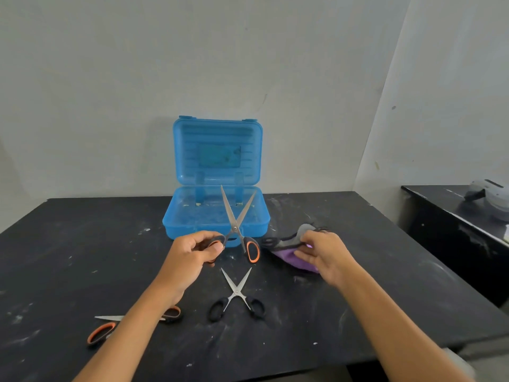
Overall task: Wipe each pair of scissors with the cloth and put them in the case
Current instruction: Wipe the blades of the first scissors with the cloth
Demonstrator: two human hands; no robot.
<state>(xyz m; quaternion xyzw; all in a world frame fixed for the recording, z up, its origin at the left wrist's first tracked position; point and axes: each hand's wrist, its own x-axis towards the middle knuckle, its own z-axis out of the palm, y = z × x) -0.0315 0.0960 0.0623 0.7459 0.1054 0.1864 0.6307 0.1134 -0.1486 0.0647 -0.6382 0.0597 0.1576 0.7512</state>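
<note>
My left hand [194, 250] grips one handle of the orange-and-black scissors [236, 224], held up with blades spread in front of the open blue case [216, 216]. My right hand [323, 252] pinches the purple and grey cloth [292, 255] lying on the black table to the right of the case. A pair of black-handled scissors [237, 297] lies open on the table between my arms. Another orange-handled pair [110, 326] lies at the lower left, partly hidden under my left forearm. The case's tray looks empty, its lid standing upright.
The black table [358, 312] is scuffed with white marks and backs onto a pale wall. Its front edge runs close to my body. A second dark table [451, 216] stands at the right with a grey device [490, 198] on it.
</note>
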